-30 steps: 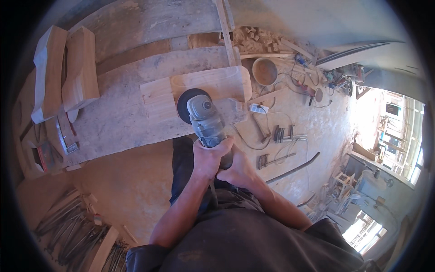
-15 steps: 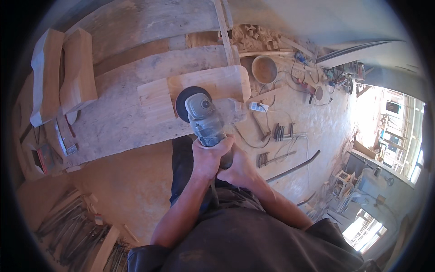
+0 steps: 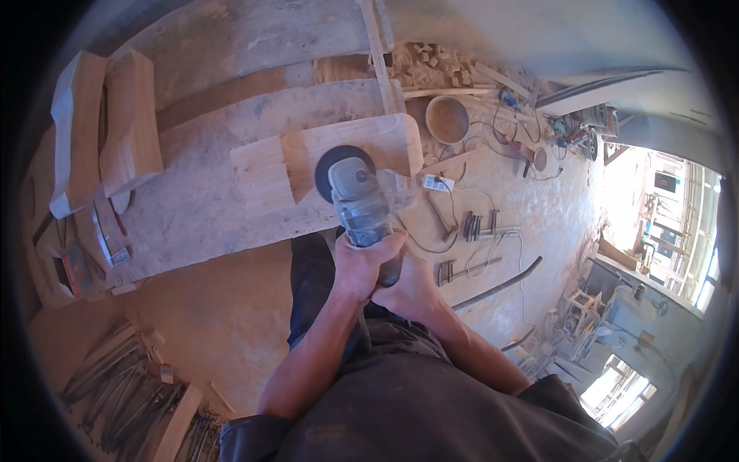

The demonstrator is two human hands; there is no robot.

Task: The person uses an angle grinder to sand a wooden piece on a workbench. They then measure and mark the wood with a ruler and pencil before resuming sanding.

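Both hands are wrapped round a grey angle grinder [image 3: 360, 202] with a dark round sanding disc [image 3: 326, 179]. My left hand [image 3: 360, 266] grips the body just behind the motor housing. Behind it, my right hand [image 3: 406, 286] holds the rear of the handle. The disc lies over a pale wooden board [image 3: 265, 175] with rounded right corners, on the workbench [image 3: 185, 212]. Part of the board under the grinder is hidden, and I cannot tell how firmly the disc presses on it.
Two shaped wooden blocks [image 3: 132, 123] stand at the bench's left. On the floor to the right are a round basin [image 3: 447, 119], a white power strip [image 3: 438, 182], several clamps [image 3: 481, 227] and trailing cords. Wood offcuts [image 3: 435, 68] are piled beyond the bench. Long metal bars [image 3: 115, 393] lie lower left.
The grinder and both hands have shifted a little to the right across the board. My grip on the tool is the same.
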